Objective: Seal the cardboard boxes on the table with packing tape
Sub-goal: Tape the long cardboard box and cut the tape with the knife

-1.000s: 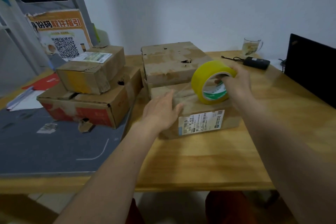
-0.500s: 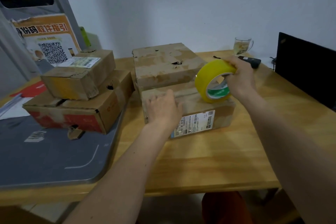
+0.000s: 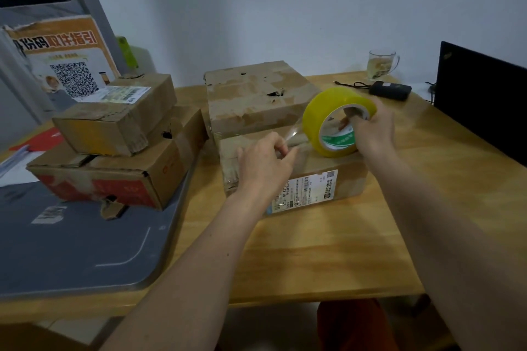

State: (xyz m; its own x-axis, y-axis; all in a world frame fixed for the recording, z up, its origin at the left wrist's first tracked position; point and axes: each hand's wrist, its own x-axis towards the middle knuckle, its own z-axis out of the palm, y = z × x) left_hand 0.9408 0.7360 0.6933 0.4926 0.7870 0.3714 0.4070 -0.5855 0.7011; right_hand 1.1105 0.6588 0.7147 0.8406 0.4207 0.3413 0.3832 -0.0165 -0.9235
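Observation:
A low cardboard box point(image 3: 336, 177) with a white shipping label lies in the middle of the wooden table point(image 3: 328, 251). A yellow roll of packing tape point(image 3: 328, 114) stands on edge on the box's top right. My right hand point(image 3: 370, 128) grips the roll with fingers through its core. My left hand point(image 3: 265, 162) rests on the box's top left and pinches the clear free end of tape pulled from the roll. A bigger worn box point(image 3: 253, 97) stands right behind. Two more boxes are stacked at the left: a small one point(image 3: 119, 117) on a wider one point(image 3: 114, 177).
A grey mat point(image 3: 77, 248) covers the table's left part under the stacked boxes. A glass mug point(image 3: 380, 64), a black adapter with cable point(image 3: 390, 90) and a black laptop screen point(image 3: 482, 97) sit at the back right. A QR-code poster point(image 3: 62, 65) leans at the back left.
My left hand has shifted from lying flat on the box to pinching the tape's free end. A short clear strip now stretches between it and the roll. The view has moved closer.

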